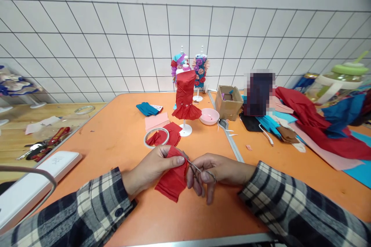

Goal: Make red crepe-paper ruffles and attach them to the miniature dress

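Observation:
My left hand (158,166) pinches a piece of red crepe paper (174,181) near its top edge, thumb in front. The paper hangs down over the orange table. In my right hand (211,171) is a small pair of metal scissors (195,166), its blades at the paper's upper right edge beside my left thumb. Whether the blades are open is too small to tell. Just beyond my hands stands a small dress form (186,94) in a red crepe paper dress, on a white round base. A tape roll ring (145,144) lies on red paper (174,133) left of it.
Two more decorated dress forms stand behind. A pink bowl (209,116), a cardboard box (228,102) and a dark, blurred-out phone-like device (259,94) are at the back right. Coloured paper sheets (313,123) pile up right. A white power bank (37,189) with a cable lies left.

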